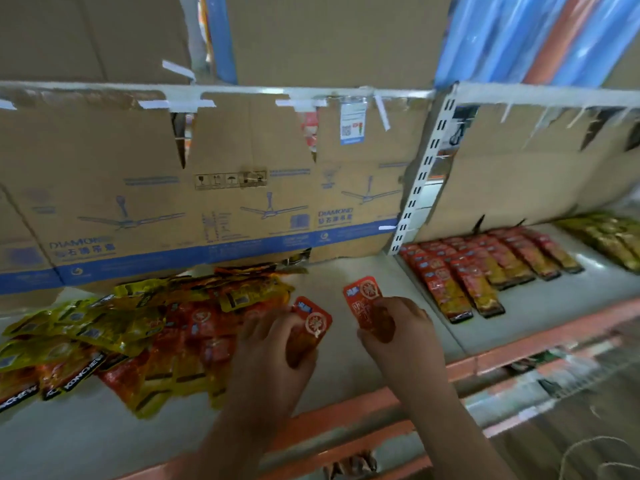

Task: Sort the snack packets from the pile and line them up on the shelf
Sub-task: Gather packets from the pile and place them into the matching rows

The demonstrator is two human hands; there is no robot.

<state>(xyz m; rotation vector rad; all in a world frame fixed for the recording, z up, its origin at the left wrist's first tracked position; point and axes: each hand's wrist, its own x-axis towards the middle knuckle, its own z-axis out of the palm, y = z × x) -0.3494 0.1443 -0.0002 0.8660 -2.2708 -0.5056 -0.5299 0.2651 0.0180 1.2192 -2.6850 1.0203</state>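
A loose pile of red and yellow snack packets [131, 327] covers the left of the white shelf [374, 271]. My left hand [273, 344] grips one red packet [313, 320] at the pile's right edge. Just to its right, my right hand [398, 332] holds another red packet [363, 299] upright above the bare shelf. Neat rows of red packets [485, 271] lie lined up on the right section of the shelf, with rows of yellow packets [609, 237] beyond them at the far right.
Flattened cardboard boxes [207, 188] line the back of the shelf. A white slotted upright [419, 188] divides the left and right sections. An orange shelf edge [519, 344] runs along the front, with a lower shelf beneath.
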